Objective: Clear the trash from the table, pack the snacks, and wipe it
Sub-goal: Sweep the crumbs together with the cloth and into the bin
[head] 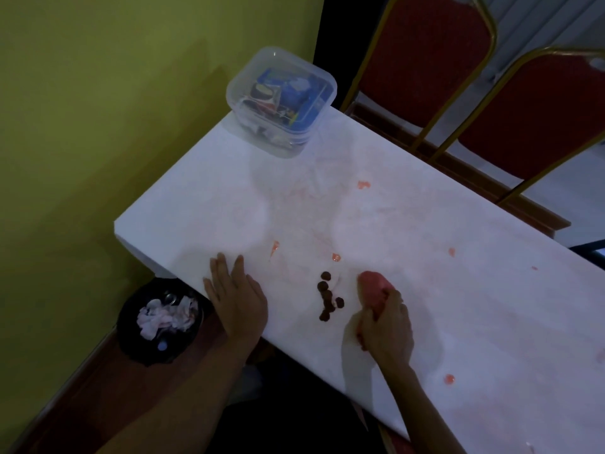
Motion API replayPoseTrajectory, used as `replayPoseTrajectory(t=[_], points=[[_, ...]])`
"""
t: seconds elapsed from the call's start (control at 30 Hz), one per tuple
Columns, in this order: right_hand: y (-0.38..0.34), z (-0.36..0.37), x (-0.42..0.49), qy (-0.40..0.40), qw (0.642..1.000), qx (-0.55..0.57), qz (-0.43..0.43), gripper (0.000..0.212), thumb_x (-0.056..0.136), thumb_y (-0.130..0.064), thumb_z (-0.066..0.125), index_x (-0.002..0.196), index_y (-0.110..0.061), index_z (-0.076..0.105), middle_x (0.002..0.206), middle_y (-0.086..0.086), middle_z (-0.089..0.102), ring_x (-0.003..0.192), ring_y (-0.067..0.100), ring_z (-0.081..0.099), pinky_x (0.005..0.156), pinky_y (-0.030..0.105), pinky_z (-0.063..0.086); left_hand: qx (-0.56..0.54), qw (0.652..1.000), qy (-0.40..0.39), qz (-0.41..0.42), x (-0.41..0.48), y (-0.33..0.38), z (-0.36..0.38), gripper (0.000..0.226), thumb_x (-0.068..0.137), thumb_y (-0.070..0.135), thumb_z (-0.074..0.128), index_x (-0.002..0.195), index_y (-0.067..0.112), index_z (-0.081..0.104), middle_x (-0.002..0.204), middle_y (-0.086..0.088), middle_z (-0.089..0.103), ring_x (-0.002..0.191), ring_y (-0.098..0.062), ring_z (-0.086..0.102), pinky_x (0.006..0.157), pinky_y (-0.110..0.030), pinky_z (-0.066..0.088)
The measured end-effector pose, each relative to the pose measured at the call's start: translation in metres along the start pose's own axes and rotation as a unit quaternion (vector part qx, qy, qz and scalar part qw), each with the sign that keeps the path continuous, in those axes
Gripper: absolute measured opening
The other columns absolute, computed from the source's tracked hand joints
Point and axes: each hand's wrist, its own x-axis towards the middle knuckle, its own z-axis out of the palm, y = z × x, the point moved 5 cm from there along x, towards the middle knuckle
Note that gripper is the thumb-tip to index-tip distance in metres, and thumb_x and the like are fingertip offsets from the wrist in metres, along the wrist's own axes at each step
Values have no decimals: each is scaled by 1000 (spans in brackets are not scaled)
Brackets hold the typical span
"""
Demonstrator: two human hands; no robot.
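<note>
Head view. P1: where do we log the cloth [373, 286]?
P2: On the table [203, 204], close to the near edge. The right hand [386, 326] has its fingers curled round the cloth's rear, bunching it. The front end pokes out and presses on the surface.
P1: Handling?
P2: We judge it soft, limp and light, probably damp, since it's pink like the red spots [336, 257]. Best held as a wad, as now, so the palm can push down.
P1: Left hand [237, 296]?
P2: Flat on the table near the near-left corner, fingers straight and slightly spread, holding nothing. We read it as bracing.
P1: Brown bits [327, 296]?
P2: Small round pieces just left of the cloth, not touching it. They'd likely roll, so sweep them rather than pinch them. The bin [160, 319] sits on the floor below the near-left corner.
P1: Snacks?
P2: In the clear box [281, 99] at the far-left corner. It looks like stiff plastic and light, so take it by the sides.
P1: Any writing?
P2: Blue wrappers show through the box, but we can't read the print. No brand.
</note>
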Motion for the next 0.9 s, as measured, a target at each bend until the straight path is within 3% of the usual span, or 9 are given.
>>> replayPoseTrajectory(t=[0.1, 0.2, 0.33, 0.47, 0.53, 0.63, 0.7, 0.8, 0.9], points=[[-26, 31, -8, -34, 999, 21, -21, 52, 90, -27, 54, 136, -30, 29, 125, 9, 50, 68, 34, 68, 66, 48, 60, 5, 1000, -23, 10, 0, -2, -1, 42, 103, 16, 37, 142, 10, 51, 157, -19, 35, 150, -34, 25, 122, -54, 19], [-66, 62, -21, -63, 994, 39, -78, 47, 96, -27, 50, 137, -25, 27, 120, 14, 54, 70, 32, 68, 60, 48, 60, -7, 998, -46, 40, 1, -9, -2, 41, 104, 14, 37, 142, 10, 52, 157, -21, 35, 150, -35, 25, 122, -54, 18], [-108, 85, -28, -90, 987, 43, -122, 43, 98, -20, 50, 137, -11, 34, 125, 13, 53, 83, 29, 67, 67, 45, 61, -9, 993, -62, 99, 2, -22, -8, 41, 102, 10, 38, 140, 9, 54, 156, -19, 37, 148, -35, 29, 123, -52, 18], [-131, 95, -23, -113, 980, 50, -158, 42, 98, -15, 52, 137, -9, 39, 127, 10, 56, 90, 22, 66, 74, 36, 61, 16, 987, -89, 136, 5, -29, -14, 51, 95, 0, 49, 146, 6, 46, 158, -19, 33, 150, -33, 25, 124, -48, 16], [-133, 94, -22, -126, 976, 58, -165, 44, 98, -14, 53, 138, -11, 37, 125, 8, 57, 85, 21, 67, 68, 33, 61, 32, 985, -113, 125, 6, -31, -16, 60, 90, -4, 53, 149, 1, 40, 159, -18, 33, 150, -32, 24, 124, -46, 13], [-123, 80, -23, -103, 978, 108, -149, 46, 97, -26, 54, 138, -22, 33, 123, 5, 54, 61, 19, 68, 48, 34, 59, 53, 983, -133, 115, 9, -30, -21, 57, 94, 3, 35, 150, 0, 37, 158, -16, 35, 149, -31, 30, 122, -48, 21], [-112, 77, -29, -78, 982, 113, -131, 55, 94, -32, 57, 141, -24, 30, 131, 8, 46, 66, 22, 67, 54, 38, 61, 67, 981, -150, 104, 11, -30, -22, 59, 92, 6, 29, 151, -1, 35, 159, -16, 34, 149, -32, 28, 121, -50, 22], [-111, 82, -43, -82, 981, 130, -121, 63, 93, -19, 60, 146, -22, 25, 136, 8, 39, 78, 22, 65, 63, 39, 62, 75, 978, -180, 73, 18, -34, -21, 71, 82, -1, 44, 152, -3, 31, 161, -17, 29, 151, -33, 22, 121, -50, 17], [-134, 92, -50, -100, 975, 148, -136, 60, 95, -11, 55, 147, -19, 25, 123, -9, 40, 72, 10, 61, 57, 22, 56, 80, 978, -189, 41, 24, -39, -27, 75, 77, -5, 43, 151, -4, 32, 160, -18, 30, 151, -34, 22, 120, -52, 23]])
